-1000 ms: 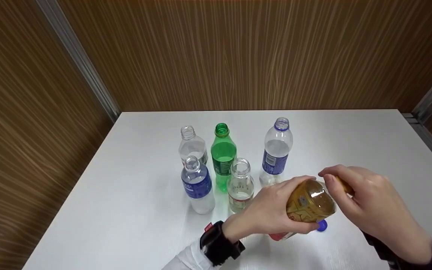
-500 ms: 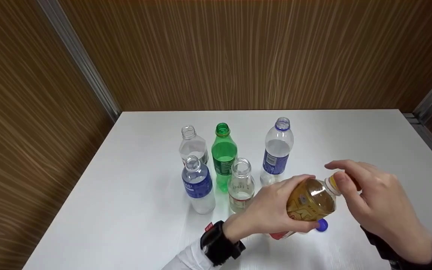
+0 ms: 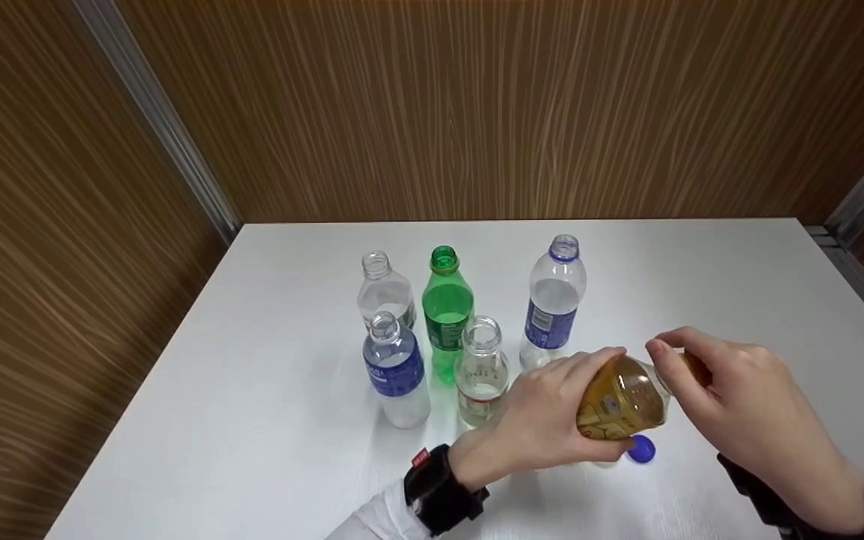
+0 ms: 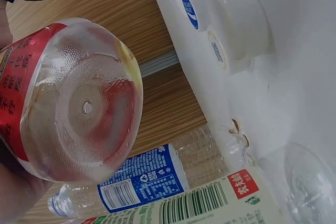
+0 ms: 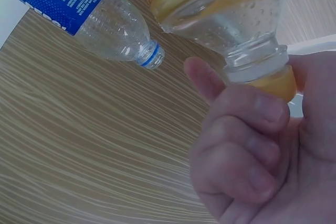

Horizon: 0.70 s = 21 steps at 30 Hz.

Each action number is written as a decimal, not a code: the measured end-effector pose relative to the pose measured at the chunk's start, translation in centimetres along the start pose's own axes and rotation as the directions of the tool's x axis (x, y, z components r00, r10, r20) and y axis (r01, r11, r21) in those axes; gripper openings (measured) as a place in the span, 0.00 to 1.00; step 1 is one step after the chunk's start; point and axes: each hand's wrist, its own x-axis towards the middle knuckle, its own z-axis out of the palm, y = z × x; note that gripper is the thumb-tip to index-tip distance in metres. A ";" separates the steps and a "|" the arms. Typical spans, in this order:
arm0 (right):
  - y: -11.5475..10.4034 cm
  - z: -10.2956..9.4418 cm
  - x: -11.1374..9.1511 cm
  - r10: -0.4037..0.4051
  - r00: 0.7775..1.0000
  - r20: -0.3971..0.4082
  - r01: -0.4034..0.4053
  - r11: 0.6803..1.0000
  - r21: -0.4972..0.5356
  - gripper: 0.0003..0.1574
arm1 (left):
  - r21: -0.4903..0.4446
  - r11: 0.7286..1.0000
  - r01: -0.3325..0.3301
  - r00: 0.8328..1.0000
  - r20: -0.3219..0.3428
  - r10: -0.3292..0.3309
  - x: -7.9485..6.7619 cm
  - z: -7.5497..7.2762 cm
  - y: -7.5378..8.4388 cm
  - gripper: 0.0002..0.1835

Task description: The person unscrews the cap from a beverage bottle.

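Observation:
My left hand point(image 3: 541, 424) grips the body of a plastic bottle point(image 3: 616, 405) with a yellow-brown label, tilted with its neck to the right. Its clear base, with a red label part above, fills the left of the left wrist view. At the neck, my right hand point(image 3: 747, 409) pinches the yellow cap point(image 5: 281, 83) between thumb and curled index finger. In the right wrist view the cap sits at the neck end, partly covered by the fingers; whether it is threaded on cannot be seen. In the head view the fingers mostly hide it.
Uncapped bottles stand left of the hands: a green bottle point(image 3: 447, 307), a wide-mouthed clear bottle point(image 3: 481, 375), a blue-labelled bottle point(image 3: 394, 371), a clear bottle point(image 3: 385, 292) and a taller blue-labelled bottle point(image 3: 552, 300). A blue cap point(image 3: 642, 448) and white caps point(image 4: 239, 19) lie on the white table.
Half a second ago my right index finger was lifted and the yellow cap showed at the neck. Now the fingers close round it again, and the held bottle has shifted slightly.

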 end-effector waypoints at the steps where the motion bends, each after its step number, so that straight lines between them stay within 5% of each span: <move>1: 0.0 0.0 0.0 -0.024 1.000 -0.016 0.024 1.000 0.001 0.05 | -0.009 1.000 0.003 1.000 0.007 -0.003 0.0 -0.1 0.0 0.50; 7: 0.3 -0.1 0.0 -0.143 0.987 -0.078 0.145 0.989 0.025 0.07 | -0.174 0.984 0.040 0.997 0.078 -0.026 0.1 -0.6 -0.1 0.49; 14: 0.9 0.1 0.1 -0.319 0.935 -0.155 0.330 0.942 0.058 0.10 | -0.339 0.936 0.090 0.988 0.151 -0.041 0.2 -1.1 0.0 0.46; 21: 1.0 0.1 0.1 -0.323 0.932 -0.163 0.333 0.942 0.042 0.11 | -0.347 0.932 0.104 0.985 0.165 -0.049 0.1 -1.2 -0.1 0.46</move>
